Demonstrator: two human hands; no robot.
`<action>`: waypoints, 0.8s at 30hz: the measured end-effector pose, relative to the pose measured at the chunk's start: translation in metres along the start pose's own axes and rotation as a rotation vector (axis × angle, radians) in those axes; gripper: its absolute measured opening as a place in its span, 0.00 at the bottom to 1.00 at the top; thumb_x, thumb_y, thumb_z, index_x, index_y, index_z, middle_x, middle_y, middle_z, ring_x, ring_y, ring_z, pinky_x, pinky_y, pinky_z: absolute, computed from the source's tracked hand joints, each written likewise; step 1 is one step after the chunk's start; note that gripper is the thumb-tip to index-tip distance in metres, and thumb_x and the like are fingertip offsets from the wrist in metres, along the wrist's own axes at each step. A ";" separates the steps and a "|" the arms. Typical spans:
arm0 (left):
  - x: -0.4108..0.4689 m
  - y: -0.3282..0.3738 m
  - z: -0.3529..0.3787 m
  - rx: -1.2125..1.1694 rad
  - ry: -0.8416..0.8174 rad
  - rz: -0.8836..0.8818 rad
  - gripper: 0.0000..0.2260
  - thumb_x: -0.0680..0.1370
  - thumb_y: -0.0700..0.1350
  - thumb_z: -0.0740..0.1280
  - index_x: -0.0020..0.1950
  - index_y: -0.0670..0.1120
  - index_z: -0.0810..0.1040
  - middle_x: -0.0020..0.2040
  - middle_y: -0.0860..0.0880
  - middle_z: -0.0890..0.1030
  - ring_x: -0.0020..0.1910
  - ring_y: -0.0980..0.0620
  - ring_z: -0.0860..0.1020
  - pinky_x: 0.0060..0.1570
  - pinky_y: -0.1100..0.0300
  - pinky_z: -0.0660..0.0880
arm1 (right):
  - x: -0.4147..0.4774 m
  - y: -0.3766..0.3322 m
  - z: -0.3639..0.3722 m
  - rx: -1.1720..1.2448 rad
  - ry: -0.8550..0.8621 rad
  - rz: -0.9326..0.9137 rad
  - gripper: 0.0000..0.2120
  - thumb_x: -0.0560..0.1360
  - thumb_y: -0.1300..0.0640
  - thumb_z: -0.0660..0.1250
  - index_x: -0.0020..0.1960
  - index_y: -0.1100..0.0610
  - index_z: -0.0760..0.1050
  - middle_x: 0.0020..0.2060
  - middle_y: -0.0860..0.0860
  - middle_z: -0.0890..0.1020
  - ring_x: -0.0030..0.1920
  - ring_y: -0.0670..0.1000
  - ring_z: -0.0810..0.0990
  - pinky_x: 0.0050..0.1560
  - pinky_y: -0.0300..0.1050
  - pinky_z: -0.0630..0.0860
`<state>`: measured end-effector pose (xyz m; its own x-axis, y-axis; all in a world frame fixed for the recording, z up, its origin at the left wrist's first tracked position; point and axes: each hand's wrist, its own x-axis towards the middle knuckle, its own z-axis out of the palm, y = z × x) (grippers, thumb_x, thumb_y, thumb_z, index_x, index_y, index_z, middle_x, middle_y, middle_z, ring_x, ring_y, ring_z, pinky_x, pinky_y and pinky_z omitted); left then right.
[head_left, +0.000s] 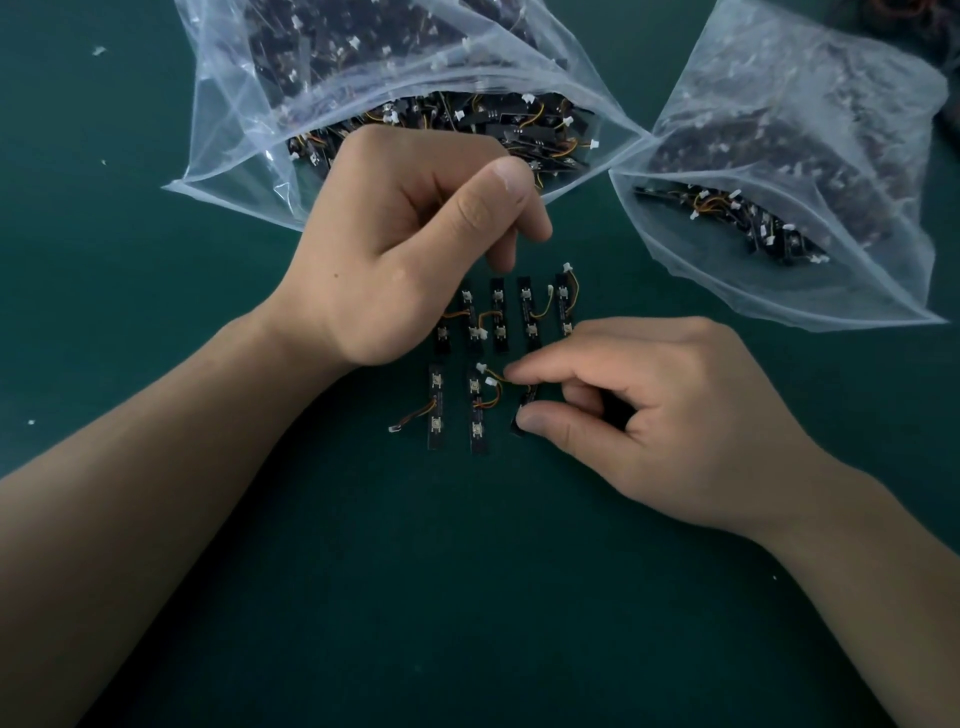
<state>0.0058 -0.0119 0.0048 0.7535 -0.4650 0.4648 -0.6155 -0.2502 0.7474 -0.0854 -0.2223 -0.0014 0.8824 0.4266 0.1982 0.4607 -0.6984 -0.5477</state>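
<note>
Circuit strip (524, 406): narrow, black and tilted, at centre frame, pinched between thumb and forefinger of the right hand (675, 415).
2 flat strips (435, 410) to its left, with square buttons, thin orange wires and white plugs.
Upper row (497, 312) of the same parts, under the left hand (405, 249); fingers curled down, contents impossible to tell.
2 crinkled clear bags (234, 104) of parts, at upper frame.
Matte green mat (156, 260).
</note>
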 end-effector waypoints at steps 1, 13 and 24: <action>0.000 0.000 0.000 0.002 0.000 0.000 0.18 0.87 0.41 0.57 0.48 0.38 0.85 0.36 0.44 0.82 0.36 0.49 0.79 0.40 0.55 0.72 | 0.000 0.000 0.000 -0.001 -0.001 0.003 0.10 0.79 0.47 0.74 0.58 0.48 0.85 0.35 0.40 0.74 0.35 0.45 0.74 0.34 0.50 0.74; 0.001 0.002 0.000 -0.005 0.001 -0.001 0.19 0.86 0.44 0.58 0.47 0.37 0.85 0.35 0.44 0.82 0.35 0.44 0.79 0.37 0.53 0.72 | 0.000 -0.002 -0.001 0.012 0.014 0.052 0.05 0.75 0.50 0.75 0.49 0.49 0.82 0.34 0.40 0.76 0.33 0.40 0.73 0.35 0.40 0.69; 0.001 0.002 -0.001 0.009 0.005 0.004 0.19 0.86 0.45 0.59 0.47 0.37 0.85 0.35 0.43 0.82 0.35 0.44 0.80 0.37 0.51 0.73 | -0.001 0.002 0.001 0.061 -0.064 -0.147 0.03 0.79 0.55 0.75 0.51 0.52 0.87 0.48 0.45 0.81 0.44 0.48 0.81 0.40 0.50 0.78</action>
<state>0.0053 -0.0121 0.0070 0.7524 -0.4618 0.4698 -0.6203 -0.2564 0.7413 -0.0856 -0.2235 -0.0035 0.7974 0.5586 0.2284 0.5757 -0.5907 -0.5654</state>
